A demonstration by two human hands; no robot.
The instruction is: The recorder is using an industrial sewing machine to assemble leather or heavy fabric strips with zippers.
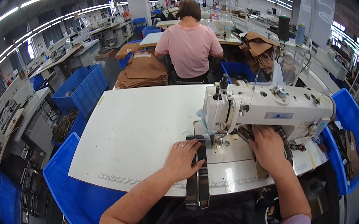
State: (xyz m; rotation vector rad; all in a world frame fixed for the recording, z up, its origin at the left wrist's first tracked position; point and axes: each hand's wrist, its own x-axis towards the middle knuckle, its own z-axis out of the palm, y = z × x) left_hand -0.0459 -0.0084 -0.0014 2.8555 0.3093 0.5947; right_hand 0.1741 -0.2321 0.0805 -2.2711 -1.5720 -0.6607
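Note:
A dark striped fabric strip [198, 180] with a zipper running along it lies under the needle area of a white sewing machine [273, 103]. Its near end hangs over the table's front edge, and a metal zipper pull shows there. My left hand [181, 159] lies flat on this strip, fingers stretched toward the presser foot [216, 141]. Beneath the machine's arm, my right hand [269, 149] rests with outstretched fingers on brown and dark fabric [288, 147]. The arm's shadow partly hides its fingertips and the fabric under them.
The white sewing table [138, 125] has a ruler scale near its front edge. Blue bins stand at the left [65, 161] and right [357, 145]. Ahead, a person in a pink top [189, 46] sits beside stacked brown pieces [141, 74]. Thread cones [283, 28] stand behind the machine.

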